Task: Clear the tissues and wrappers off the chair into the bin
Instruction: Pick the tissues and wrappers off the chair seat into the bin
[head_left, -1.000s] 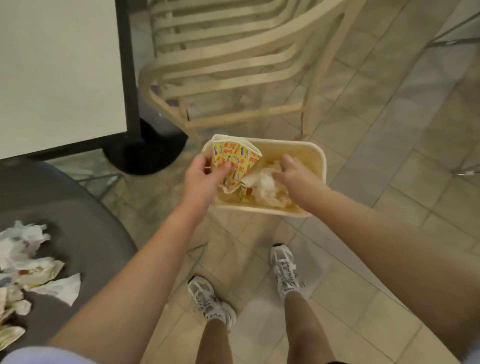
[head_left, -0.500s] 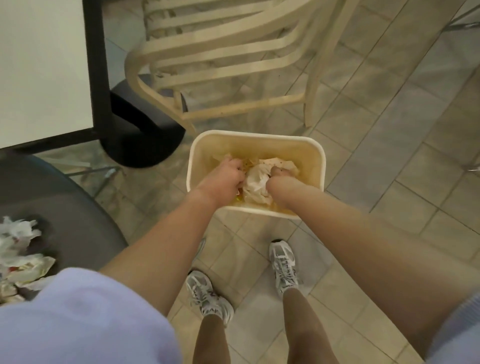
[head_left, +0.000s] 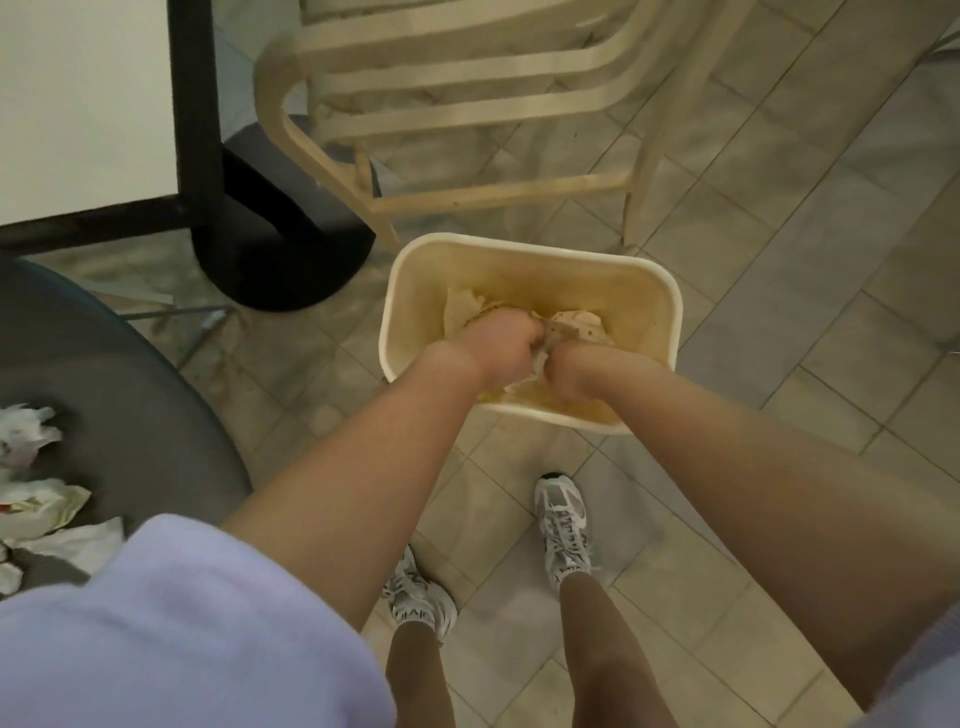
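A cream plastic bin (head_left: 410, 317) stands on the tiled floor in front of my feet. Both my hands are down inside it. My left hand (head_left: 498, 340) is a fist pushed into crumpled wrappers (head_left: 465, 306). My right hand (head_left: 569, 366) is curled beside it, knuckles nearly touching, with white tissue (head_left: 540, 358) poking out between them and a brown-spotted paper (head_left: 576, 325) just beyond. At the left, on the dark grey chair seat (head_left: 130, 415), lie crumpled tissues (head_left: 26, 434) and wrappers (head_left: 47, 506).
A cream slatted plastic chair (head_left: 467, 104) stands just behind the bin. A white table (head_left: 78, 104) with a black post and round black base (head_left: 270, 249) is at the upper left. My shoes (head_left: 563, 514) stand on the tiles below the bin.
Both hands went down from above the bin's rim into it, taking the colourful wrapper and the tissue with them. They now sit lower and closer together, pressed into the trash.
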